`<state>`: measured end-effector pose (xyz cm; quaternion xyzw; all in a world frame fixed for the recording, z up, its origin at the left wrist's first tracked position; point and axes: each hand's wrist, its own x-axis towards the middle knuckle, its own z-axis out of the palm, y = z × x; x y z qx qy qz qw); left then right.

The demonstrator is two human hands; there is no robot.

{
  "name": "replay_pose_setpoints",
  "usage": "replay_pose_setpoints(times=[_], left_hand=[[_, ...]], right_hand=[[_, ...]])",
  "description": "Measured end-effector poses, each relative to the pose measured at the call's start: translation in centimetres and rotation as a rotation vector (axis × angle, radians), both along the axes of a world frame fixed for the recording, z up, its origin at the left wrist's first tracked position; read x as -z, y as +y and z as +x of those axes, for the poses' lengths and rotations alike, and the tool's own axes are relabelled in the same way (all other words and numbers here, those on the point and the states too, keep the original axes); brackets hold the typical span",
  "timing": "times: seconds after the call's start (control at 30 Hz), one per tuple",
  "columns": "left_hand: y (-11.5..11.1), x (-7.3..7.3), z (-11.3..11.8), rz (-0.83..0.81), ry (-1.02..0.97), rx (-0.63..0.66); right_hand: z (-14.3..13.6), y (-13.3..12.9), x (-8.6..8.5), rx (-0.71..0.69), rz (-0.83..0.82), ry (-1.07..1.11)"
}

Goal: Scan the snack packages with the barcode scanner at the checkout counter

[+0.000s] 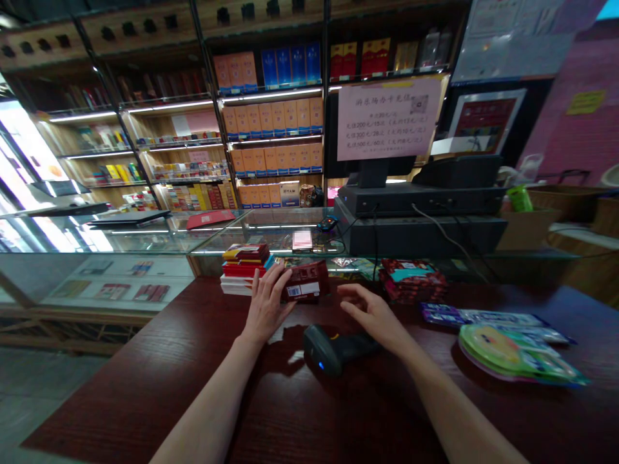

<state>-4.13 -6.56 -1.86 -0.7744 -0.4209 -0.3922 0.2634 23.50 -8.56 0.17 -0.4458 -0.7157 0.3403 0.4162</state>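
Note:
My left hand (267, 301) grips the left end of a dark red carton (305, 281) with a white barcode label, which lies on the dark wooden counter (159, 374). My right hand (370, 310) hovers to the carton's right with fingers spread, holding nothing. A black barcode scanner (331, 348) with a blue light lies on the counter just below and between my hands. A stack of red and white cartons (244, 265) sits directly left of the held carton.
A pile of red patterned packets (411, 278) lies right of my hands. Flat colourful packets (512, 348) spread at the far right. A black register with monitor and sign (416, 206) stands behind. Glass display cases (120, 258) and stocked shelves (271, 129) fill the left and back.

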Motion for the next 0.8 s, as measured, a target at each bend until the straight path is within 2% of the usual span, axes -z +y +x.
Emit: replay_pose_setpoints(times=[0.2, 0.53, 0.8], left_hand=[[-0.3, -0.2, 0.8, 0.038, 0.047, 0.046], [-0.8, -0.1, 2.0, 0.031, 0.098, 0.12], [-0.8, 0.0, 2.3, 0.044, 0.095, 0.14]], right_hand=[[-0.6, 0.9, 1.2, 0.137, 0.04, 0.134], [-1.3, 1.2, 2.0, 0.173, 0.099, 0.128], [-1.5, 0.7, 1.3, 0.167, 0.08, 0.129]])
